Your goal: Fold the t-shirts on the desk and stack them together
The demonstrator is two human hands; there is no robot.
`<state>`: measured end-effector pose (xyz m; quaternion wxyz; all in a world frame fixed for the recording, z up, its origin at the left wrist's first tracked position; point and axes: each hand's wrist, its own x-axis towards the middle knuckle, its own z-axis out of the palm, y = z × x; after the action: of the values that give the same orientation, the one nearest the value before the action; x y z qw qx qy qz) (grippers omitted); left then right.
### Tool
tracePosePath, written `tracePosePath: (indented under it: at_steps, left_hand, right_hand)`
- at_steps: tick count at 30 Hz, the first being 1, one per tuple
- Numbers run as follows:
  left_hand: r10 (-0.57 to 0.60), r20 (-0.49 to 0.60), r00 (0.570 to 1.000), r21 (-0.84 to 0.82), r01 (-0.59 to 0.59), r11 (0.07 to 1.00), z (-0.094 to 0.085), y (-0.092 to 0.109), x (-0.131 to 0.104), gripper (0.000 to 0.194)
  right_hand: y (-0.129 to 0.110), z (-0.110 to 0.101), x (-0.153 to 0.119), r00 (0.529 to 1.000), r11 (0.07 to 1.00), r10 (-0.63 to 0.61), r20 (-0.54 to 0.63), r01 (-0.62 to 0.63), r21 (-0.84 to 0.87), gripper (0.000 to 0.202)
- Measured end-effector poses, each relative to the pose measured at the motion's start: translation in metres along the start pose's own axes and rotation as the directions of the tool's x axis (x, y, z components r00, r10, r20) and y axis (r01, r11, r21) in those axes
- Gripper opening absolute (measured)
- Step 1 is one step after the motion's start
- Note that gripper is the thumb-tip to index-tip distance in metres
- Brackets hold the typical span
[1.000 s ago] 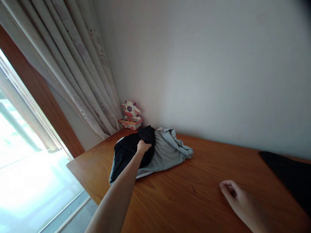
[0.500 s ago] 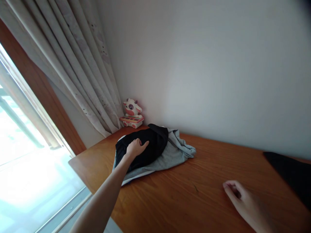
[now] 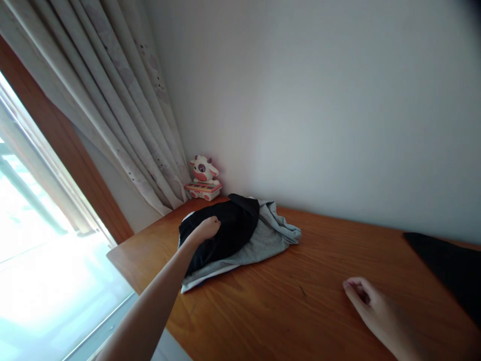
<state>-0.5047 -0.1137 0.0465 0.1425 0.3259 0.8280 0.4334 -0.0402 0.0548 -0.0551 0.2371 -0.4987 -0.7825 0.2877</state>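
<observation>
A pile of clothes lies on the wooden table, a black garment (image 3: pixel 240 220) on top and a grey one (image 3: pixel 268 243) beneath it. Something white shows along the pile's lower edge. My left hand (image 3: pixel 206 228) is closed in a fist on the left part of the black garment and appears to grip its cloth, though the fingertips are hidden. Off to the right, my right hand (image 3: pixel 370 301) is held by the table with its fingers curled in and the thumb against them. Nothing shows inside it.
Behind the pile, a cow-shaped toy with a keyboard (image 3: pixel 204 180) stands in the corner. A black cloth (image 3: pixel 447 265) lies at the table's right. The curtain (image 3: pixel 124 110) and bright window (image 3: pixel 33 210) are on the left. The table's left corner (image 3: pixel 116 254) ends near the window.
My left hand has closed, its thumb tucked in, and moved slightly left. The pile's lower left edge has shifted toward me with it. My right hand stays almost in place.
</observation>
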Motion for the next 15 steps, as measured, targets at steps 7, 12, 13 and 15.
tracePosePath:
  at_steps: [7, 12, 13, 15]
  left_hand:
    - [-0.143, -0.187, 0.972, -0.696, -0.028, 0.718, -0.045, 0.038, 0.011, 0.012]
    - [-0.152, -0.273, 0.95, -0.862, -0.172, 0.476, -0.041, 0.083, 0.005, 0.013]
    - [-0.122, -0.268, 0.956, -0.884, -0.194, 0.425, -0.035, 0.095, 0.0, 0.011]
    - [0.004, -0.218, 0.976, -0.93, -0.209, 0.304, -0.018, 0.124, -0.017, 0.011]
  right_hand:
    - [0.004, 0.004, -0.001, 0.999, 1.0, -0.028, -0.021, 0.028, 0.002, 0.048]
    - [0.002, 0.002, 0.0, 1.0, 1.0, -0.013, -0.01, 0.013, 0.005, 0.05]
    - [0.001, 0.001, 0.0, 1.0, 1.0, -0.015, -0.021, 0.016, 0.014, 0.051]
    - [-0.004, 0.002, -0.003, 0.997, 0.997, -0.043, -0.071, 0.047, 0.055, 0.053]
